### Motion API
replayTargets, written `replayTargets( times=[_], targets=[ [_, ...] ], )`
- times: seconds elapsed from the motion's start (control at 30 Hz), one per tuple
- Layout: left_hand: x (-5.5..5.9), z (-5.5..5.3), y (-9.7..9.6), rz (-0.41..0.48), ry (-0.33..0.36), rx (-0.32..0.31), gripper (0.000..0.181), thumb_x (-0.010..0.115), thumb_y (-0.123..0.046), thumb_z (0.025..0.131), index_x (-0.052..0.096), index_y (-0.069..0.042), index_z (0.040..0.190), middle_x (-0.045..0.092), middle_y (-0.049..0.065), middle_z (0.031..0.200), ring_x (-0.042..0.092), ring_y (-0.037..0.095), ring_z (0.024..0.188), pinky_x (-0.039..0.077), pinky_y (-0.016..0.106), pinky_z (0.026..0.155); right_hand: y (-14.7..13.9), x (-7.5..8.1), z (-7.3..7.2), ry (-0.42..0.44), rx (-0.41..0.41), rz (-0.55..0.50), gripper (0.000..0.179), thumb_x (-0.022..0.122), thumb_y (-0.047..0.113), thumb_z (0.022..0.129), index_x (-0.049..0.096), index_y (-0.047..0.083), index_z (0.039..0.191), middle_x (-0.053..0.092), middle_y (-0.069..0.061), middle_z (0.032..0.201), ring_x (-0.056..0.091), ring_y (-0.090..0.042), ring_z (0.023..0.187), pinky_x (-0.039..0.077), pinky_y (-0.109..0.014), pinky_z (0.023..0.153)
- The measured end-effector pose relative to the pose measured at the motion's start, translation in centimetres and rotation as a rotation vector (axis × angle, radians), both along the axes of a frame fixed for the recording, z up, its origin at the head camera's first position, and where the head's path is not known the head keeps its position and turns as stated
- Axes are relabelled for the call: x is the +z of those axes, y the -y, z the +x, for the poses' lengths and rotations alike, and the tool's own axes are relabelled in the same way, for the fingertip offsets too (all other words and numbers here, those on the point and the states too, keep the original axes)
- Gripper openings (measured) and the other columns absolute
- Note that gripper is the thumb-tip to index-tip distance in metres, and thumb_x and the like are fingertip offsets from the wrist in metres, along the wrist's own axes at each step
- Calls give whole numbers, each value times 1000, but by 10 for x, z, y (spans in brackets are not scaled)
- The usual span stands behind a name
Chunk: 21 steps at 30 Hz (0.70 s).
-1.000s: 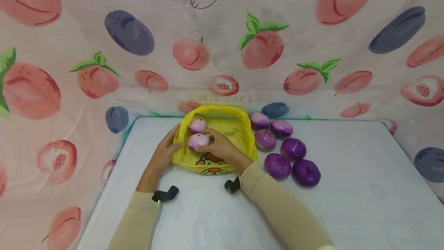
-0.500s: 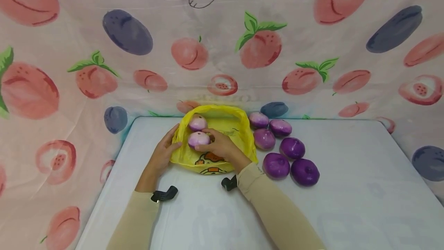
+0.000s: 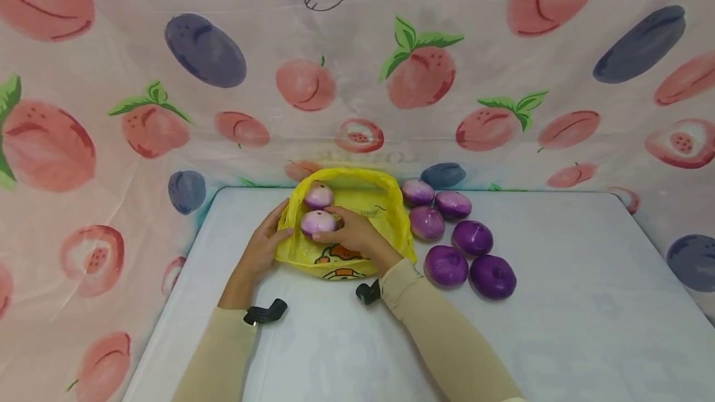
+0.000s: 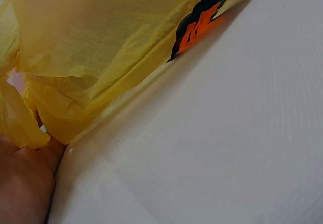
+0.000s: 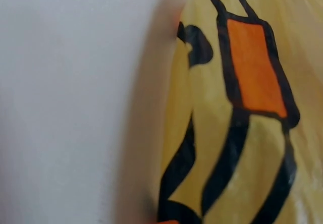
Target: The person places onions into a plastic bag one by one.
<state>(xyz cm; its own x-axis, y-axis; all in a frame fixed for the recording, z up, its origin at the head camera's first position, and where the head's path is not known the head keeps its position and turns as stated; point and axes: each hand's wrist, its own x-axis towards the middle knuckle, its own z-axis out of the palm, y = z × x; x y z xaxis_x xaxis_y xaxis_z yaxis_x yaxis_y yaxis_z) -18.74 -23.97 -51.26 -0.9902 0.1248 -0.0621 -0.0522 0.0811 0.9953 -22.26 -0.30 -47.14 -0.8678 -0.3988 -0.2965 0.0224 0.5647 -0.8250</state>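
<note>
In the head view a yellow plastic bag lies with its mouth spread toward me. Two pale purple-and-white onions are inside at its left: a rear onion and a front onion. My right hand reaches into the bag and holds the front onion between thumb and fingers. My left hand grips the bag's left side, thumb over the rim and fingers along the outside. In the left wrist view, part of the left hand shows under the yellow plastic. The right wrist view shows only the bag's printed front and the table.
Right of the bag, several purple onions sit grouped on the white table. A fruit-print cloth hangs behind the table. Black wrist cameras are strapped to both wrists.
Almost nothing differs. The front onion and the right hand have shifted very slightly left inside the bag; the left hand keeps its place.
</note>
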Motion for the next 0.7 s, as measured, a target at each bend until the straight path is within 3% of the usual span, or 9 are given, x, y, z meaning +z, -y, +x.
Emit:
replayTargets(
  times=[0.2, 0.4, 0.7],
  targets=[
    [1, 1, -1, -6, -8, -1, 65, 56, -14, 103, 33, -34, 160, 27, -7, 169, 23, 18, 157, 27, 34, 125, -1, 0, -1, 8, 14, -2, 83, 79, 56, 82, 47, 28, 153, 62, -3, 137, 58, -23, 117, 49, -45, 107],
    [2, 1, -1, 12, -7, -3, 65, 57, -14, 103, 34, -35, 160, 28, -7, 168, 25, 17, 156, 33, 25, 120, -3, -2, -3, 41, 22, -35, 85, 79, 57, 82, 45, 28, 154, 61, -4, 139, 58, -24, 119, 50, -45, 107],
    [-2, 0, 2, 28, -11, -10, 65, 57, -14, 103, 33, -33, 160, 27, -7, 169, 23, 17, 157, 32, 22, 120, -12, -5, -9, 144, 19, -188, 78, 82, 45, 84, 49, 25, 152, 62, -11, 133, 62, -25, 112, 55, -42, 99]
  ],
)
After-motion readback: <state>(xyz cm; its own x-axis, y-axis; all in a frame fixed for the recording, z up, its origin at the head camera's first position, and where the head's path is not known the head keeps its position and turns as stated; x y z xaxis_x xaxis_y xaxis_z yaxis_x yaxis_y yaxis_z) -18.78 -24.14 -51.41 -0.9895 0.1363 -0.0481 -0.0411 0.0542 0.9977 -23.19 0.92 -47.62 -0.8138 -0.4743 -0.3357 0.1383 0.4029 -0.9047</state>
